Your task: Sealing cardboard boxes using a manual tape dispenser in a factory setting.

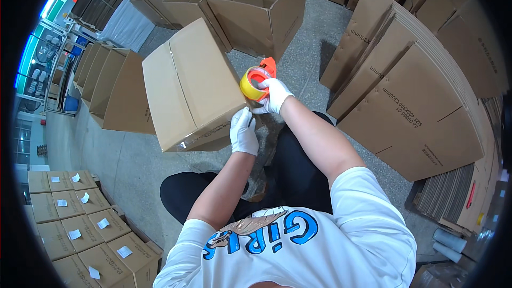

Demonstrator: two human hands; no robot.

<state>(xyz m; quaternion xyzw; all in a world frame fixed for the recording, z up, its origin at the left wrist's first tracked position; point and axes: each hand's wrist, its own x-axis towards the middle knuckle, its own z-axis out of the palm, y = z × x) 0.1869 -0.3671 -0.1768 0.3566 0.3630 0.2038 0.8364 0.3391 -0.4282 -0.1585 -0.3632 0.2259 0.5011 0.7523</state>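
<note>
A closed cardboard box (pixel 205 82) stands tilted before me, its two top flaps meeting in a seam. Clear tape shows at the seam's near end. My right hand (pixel 274 95), in a white glove, is closed round an orange tape dispenser (pixel 268 65) with a yellow-edged roll of tape (pixel 249 86), beside the box's right near corner. Against that same corner, my gloved left hand (pixel 244 132) has its fingers bent together on the box's near side. Whether it pinches a tape end there is hidden.
Open empty boxes (pixel 250 8) stand behind the box, and more open boxes (pixel 120 82) are at the left. Flat cardboard sheets (pixel 410 101) lean in a stack on the right. Closed boxes with white slips (pixel 80 218) are stacked at the lower left. Grey floor (pixel 122 154) lies between.
</note>
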